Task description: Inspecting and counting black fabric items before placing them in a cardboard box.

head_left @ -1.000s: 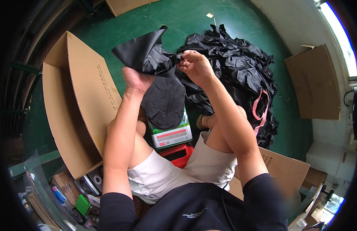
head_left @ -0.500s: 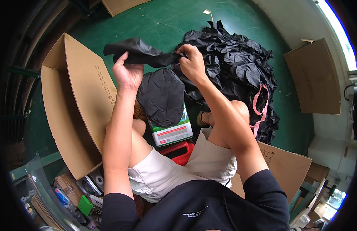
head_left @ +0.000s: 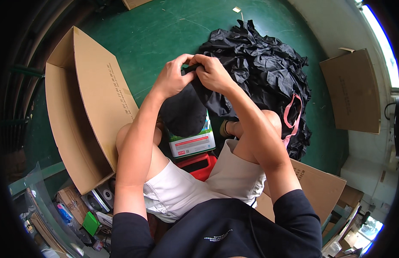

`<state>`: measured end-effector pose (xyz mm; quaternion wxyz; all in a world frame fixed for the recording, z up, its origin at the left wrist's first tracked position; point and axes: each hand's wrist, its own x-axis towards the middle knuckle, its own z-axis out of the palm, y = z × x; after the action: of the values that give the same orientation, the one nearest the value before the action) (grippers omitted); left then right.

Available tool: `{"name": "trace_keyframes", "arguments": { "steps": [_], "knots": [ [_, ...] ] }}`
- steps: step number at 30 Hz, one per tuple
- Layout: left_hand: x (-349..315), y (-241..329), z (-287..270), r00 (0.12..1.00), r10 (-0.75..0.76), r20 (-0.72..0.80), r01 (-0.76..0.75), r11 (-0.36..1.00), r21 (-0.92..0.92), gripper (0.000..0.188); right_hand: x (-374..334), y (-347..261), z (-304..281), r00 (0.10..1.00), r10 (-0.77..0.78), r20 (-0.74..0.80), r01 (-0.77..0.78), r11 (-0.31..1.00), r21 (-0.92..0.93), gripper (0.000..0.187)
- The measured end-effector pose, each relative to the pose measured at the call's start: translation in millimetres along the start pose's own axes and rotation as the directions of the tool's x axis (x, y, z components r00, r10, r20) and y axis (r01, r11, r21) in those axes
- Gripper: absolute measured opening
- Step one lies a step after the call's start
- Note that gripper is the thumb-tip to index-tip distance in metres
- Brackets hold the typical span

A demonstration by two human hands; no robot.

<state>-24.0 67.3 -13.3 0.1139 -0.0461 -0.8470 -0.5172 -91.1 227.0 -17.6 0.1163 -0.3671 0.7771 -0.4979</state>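
Both my hands meet in front of me over a piece of thin black fabric (head_left: 191,69). My left hand (head_left: 171,78) is closed, pinching its edge between thumb and fingers. Right beside it, my right hand (head_left: 212,74) is closed on the same piece, its fingertips almost touching the left ones. Part of the fabric hangs below the hands, and where it ends is hard to tell. Beneath them, a rounded black fabric piece (head_left: 184,114) lies on top of a white and green box-shaped container (head_left: 193,145) between my legs. A large heap of crumpled black fabric (head_left: 268,69) lies to the right.
A tall open cardboard box (head_left: 100,77) stands at my left. Another cardboard piece (head_left: 352,92) leans by the right wall, and one (head_left: 317,185) lies beside my right hip. A pink strap (head_left: 294,118) rests on the heap. Something red (head_left: 199,165) sits between my thighs.
My left hand has moved right, up against my right hand. The fabric that was stretched out between them is now gathered and hangs down.
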Motion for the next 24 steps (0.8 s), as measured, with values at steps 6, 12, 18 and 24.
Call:
{"name": "trace_keyframes", "arguments": {
  "steps": [6,12,18,24],
  "knots": [
    [3,-2,-1,0.987,-0.151,0.055,0.146,0.986,0.083,0.017,-4,11,-8,0.997,-0.063,-0.049,0.064,0.998,0.026,0.029],
    [4,0,-8,0.996,-0.091,0.019,0.091,0.918,-0.386,0.027,-5,18,-21,0.993,-0.094,-0.069,0.073,0.962,-0.264,0.024],
    [4,-7,-33,0.972,-0.220,-0.086,0.078,0.641,-0.764,0.016,-5,29,-42,0.967,0.196,-0.165,-0.213,0.973,-0.092,0.023],
    [6,-7,-44,0.953,-0.281,-0.113,0.064,0.553,-0.830,0.015,-13,25,-78,0.962,0.208,0.175,-0.270,0.676,0.685,0.018]
  ]
}}
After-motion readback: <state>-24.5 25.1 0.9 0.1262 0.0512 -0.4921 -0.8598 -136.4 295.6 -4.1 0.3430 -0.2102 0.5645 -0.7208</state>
